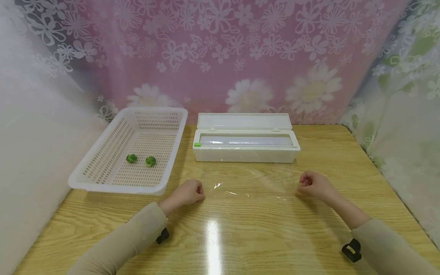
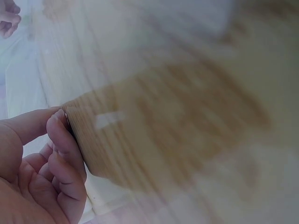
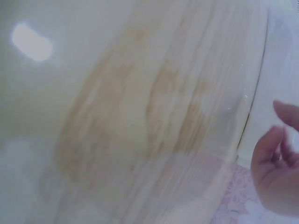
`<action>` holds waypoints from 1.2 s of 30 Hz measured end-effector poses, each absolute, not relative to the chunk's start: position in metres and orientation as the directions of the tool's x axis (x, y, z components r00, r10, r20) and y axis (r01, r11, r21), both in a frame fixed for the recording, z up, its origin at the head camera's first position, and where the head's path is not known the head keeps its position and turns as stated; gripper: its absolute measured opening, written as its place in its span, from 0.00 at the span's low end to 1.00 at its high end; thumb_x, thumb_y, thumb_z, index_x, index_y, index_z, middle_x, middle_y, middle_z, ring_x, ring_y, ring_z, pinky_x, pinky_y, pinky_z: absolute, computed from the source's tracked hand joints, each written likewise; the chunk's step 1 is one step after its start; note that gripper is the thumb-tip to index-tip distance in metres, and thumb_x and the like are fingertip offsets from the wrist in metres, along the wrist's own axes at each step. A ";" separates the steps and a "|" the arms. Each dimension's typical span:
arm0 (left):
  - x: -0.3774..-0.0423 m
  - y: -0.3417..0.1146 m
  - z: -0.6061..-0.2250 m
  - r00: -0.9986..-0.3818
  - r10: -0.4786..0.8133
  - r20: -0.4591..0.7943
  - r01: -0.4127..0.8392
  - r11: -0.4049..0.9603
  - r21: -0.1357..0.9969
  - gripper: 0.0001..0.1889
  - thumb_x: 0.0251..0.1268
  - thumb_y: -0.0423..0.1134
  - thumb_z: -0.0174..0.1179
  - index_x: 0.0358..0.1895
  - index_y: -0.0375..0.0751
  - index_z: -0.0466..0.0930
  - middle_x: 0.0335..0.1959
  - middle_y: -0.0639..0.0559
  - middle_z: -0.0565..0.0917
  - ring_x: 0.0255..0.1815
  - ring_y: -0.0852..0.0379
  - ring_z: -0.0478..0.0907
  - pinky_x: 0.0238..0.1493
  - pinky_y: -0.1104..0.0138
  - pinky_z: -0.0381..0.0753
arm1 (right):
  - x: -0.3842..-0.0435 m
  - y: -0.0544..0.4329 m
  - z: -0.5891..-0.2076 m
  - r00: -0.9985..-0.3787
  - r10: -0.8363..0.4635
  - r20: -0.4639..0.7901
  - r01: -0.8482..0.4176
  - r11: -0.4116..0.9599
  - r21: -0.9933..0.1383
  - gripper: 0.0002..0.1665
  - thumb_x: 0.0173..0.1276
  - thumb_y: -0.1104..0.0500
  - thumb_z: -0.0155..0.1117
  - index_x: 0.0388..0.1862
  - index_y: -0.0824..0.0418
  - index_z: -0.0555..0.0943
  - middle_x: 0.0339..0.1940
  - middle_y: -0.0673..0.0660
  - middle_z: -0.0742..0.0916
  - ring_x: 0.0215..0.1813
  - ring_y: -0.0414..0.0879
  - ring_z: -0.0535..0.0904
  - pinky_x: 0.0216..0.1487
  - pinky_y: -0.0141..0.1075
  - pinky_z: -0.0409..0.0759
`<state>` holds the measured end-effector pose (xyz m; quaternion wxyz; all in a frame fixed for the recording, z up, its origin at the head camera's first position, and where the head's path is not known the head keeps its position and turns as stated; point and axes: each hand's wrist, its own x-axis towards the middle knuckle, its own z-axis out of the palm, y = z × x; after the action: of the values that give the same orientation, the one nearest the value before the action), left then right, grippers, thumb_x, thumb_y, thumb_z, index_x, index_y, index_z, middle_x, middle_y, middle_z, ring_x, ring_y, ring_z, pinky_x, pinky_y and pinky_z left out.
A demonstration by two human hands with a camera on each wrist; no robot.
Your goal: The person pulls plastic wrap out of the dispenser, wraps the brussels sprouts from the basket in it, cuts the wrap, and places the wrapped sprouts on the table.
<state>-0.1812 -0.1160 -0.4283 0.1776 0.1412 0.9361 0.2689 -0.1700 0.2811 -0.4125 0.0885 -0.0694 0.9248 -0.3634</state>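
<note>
A sheet of clear plastic wrap (image 1: 254,185) stretches over the table in front of an open white wrap dispenser (image 1: 245,154), which has a roll of wrap (image 1: 245,141) inside. At the sheet's near left corner, my left hand (image 1: 188,192) pinches the edge; in the left wrist view the thumb and forefinger tips meet. Beside the sheet's right edge is my right hand (image 1: 317,186), its fingers loosely curled. The right wrist view has this hand (image 3: 278,172) with thumb and fingertips apart, nothing visible between them.
A white slotted basket (image 1: 168,160) at the left holds two small green vegetables (image 1: 150,161). The dispenser's lid (image 1: 245,121) is raised at the back, and a green slider (image 1: 197,144) sits at its left front. Flowered curtains hang behind the wooden table (image 1: 261,236).
</note>
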 end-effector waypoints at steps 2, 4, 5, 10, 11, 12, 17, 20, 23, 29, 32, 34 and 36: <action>-0.181 -0.116 -0.428 -0.897 0.358 -0.257 0.167 0.816 0.554 0.09 0.54 0.35 0.60 0.21 0.41 0.71 0.14 0.53 0.74 0.14 0.60 0.69 0.16 0.70 0.67 | -0.172 0.280 -0.414 -0.962 -0.253 -0.107 -0.107 0.705 -0.701 0.14 0.52 0.64 0.66 0.34 0.69 0.73 0.26 0.54 0.77 0.29 0.45 0.70 0.26 0.33 0.71; -0.181 -0.116 -0.428 -0.899 0.357 -0.256 0.168 0.818 0.551 0.09 0.54 0.35 0.59 0.21 0.41 0.71 0.14 0.53 0.74 0.14 0.60 0.68 0.16 0.71 0.66 | -0.174 0.278 -0.416 -0.944 -0.311 -0.112 -0.142 0.686 -0.714 0.14 0.52 0.63 0.67 0.35 0.69 0.75 0.28 0.55 0.79 0.30 0.45 0.73 0.27 0.32 0.73; -0.181 -0.116 -0.428 -0.898 0.358 -0.254 0.170 0.817 0.550 0.09 0.54 0.35 0.59 0.21 0.41 0.71 0.14 0.53 0.74 0.14 0.60 0.68 0.16 0.71 0.66 | -0.174 0.276 -0.417 -0.937 -0.330 -0.117 -0.149 0.679 -0.719 0.15 0.52 0.63 0.67 0.36 0.69 0.76 0.28 0.55 0.80 0.30 0.45 0.74 0.28 0.32 0.74; -0.181 -0.116 -0.426 -0.898 0.364 -0.249 0.179 0.817 0.547 0.09 0.55 0.36 0.59 0.21 0.41 0.71 0.13 0.53 0.74 0.13 0.60 0.66 0.15 0.71 0.65 | -0.177 0.273 -0.424 -0.921 -0.368 -0.126 -0.169 0.670 -0.723 0.16 0.50 0.63 0.68 0.37 0.68 0.77 0.31 0.55 0.81 0.33 0.45 0.75 0.30 0.31 0.74; -0.181 -0.116 -0.425 -0.897 0.365 -0.249 0.180 0.816 0.549 0.09 0.55 0.35 0.59 0.21 0.41 0.71 0.13 0.52 0.74 0.13 0.60 0.66 0.16 0.71 0.65 | -0.177 0.272 -0.424 -0.921 -0.367 -0.129 -0.167 0.673 -0.721 0.16 0.50 0.63 0.69 0.37 0.68 0.77 0.30 0.54 0.81 0.33 0.45 0.75 0.31 0.31 0.74; -0.180 -0.116 -0.425 -0.897 0.365 -0.249 0.179 0.815 0.552 0.09 0.55 0.35 0.59 0.21 0.40 0.71 0.14 0.52 0.74 0.13 0.60 0.66 0.16 0.70 0.65 | -0.177 0.272 -0.425 -0.920 -0.370 -0.131 -0.169 0.675 -0.718 0.15 0.50 0.63 0.68 0.37 0.68 0.77 0.30 0.54 0.81 0.33 0.45 0.75 0.30 0.31 0.74; -0.180 -0.119 -0.425 -0.900 0.354 -0.256 0.169 0.823 0.542 0.08 0.54 0.35 0.60 0.22 0.41 0.71 0.16 0.53 0.73 0.15 0.60 0.67 0.18 0.70 0.67 | -0.179 0.271 -0.429 -0.906 -0.402 -0.133 -0.195 0.676 -0.711 0.14 0.50 0.64 0.68 0.36 0.68 0.77 0.28 0.53 0.80 0.31 0.43 0.74 0.29 0.31 0.74; -0.178 -0.122 -0.425 -0.903 0.347 -0.254 0.173 0.835 0.523 0.08 0.52 0.35 0.60 0.22 0.42 0.71 0.17 0.54 0.72 0.17 0.60 0.67 0.19 0.70 0.67 | -0.180 0.271 -0.432 -0.903 -0.409 -0.132 -0.210 0.688 -0.694 0.13 0.50 0.65 0.67 0.34 0.68 0.77 0.27 0.52 0.78 0.30 0.42 0.72 0.28 0.30 0.73; -0.174 -0.124 -0.422 -0.902 0.362 -0.235 0.200 0.833 0.516 0.08 0.51 0.35 0.61 0.21 0.42 0.71 0.17 0.54 0.72 0.18 0.60 0.67 0.20 0.69 0.67 | -0.180 0.271 -0.434 -0.905 -0.403 -0.135 -0.210 0.701 -0.681 0.11 0.49 0.66 0.67 0.33 0.66 0.77 0.26 0.52 0.77 0.29 0.42 0.71 0.27 0.30 0.72; -0.162 -0.123 -0.410 -0.903 0.404 -0.148 0.288 0.822 0.491 0.09 0.53 0.38 0.60 0.20 0.44 0.71 0.17 0.57 0.71 0.19 0.60 0.66 0.20 0.69 0.67 | -0.179 0.272 -0.435 -0.905 -0.403 -0.134 -0.215 0.707 -0.674 0.11 0.50 0.65 0.67 0.32 0.66 0.76 0.25 0.52 0.77 0.29 0.42 0.70 0.27 0.30 0.71; -0.156 -0.123 -0.400 -0.900 0.421 -0.109 0.317 0.808 0.497 0.09 0.55 0.41 0.59 0.22 0.45 0.71 0.17 0.58 0.72 0.18 0.62 0.67 0.18 0.69 0.67 | -0.179 0.272 -0.435 -0.905 -0.404 -0.136 -0.219 0.715 -0.664 0.12 0.50 0.63 0.67 0.32 0.66 0.76 0.25 0.51 0.77 0.29 0.42 0.70 0.27 0.31 0.71; -0.152 -0.124 -0.391 -0.896 0.440 -0.062 0.344 0.775 0.530 0.09 0.56 0.40 0.59 0.23 0.44 0.71 0.17 0.58 0.72 0.17 0.62 0.67 0.18 0.70 0.68 | -0.179 0.272 -0.435 -0.904 -0.404 -0.136 -0.225 0.724 -0.653 0.12 0.51 0.62 0.67 0.32 0.66 0.76 0.25 0.51 0.77 0.29 0.42 0.70 0.27 0.31 0.71; -0.151 -0.126 -0.380 -0.893 0.450 -0.019 0.360 0.738 0.570 0.07 0.56 0.40 0.59 0.24 0.43 0.72 0.18 0.58 0.72 0.18 0.63 0.67 0.20 0.70 0.68 | -0.179 0.272 -0.434 -0.905 -0.403 -0.138 -0.226 0.729 -0.646 0.12 0.52 0.61 0.67 0.32 0.65 0.77 0.25 0.50 0.77 0.29 0.42 0.70 0.27 0.31 0.71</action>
<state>-0.1505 -0.1260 -0.3804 0.0779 0.2181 0.9290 0.2886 -0.1787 0.2719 -0.4341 0.1355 -0.1709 0.9198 -0.3262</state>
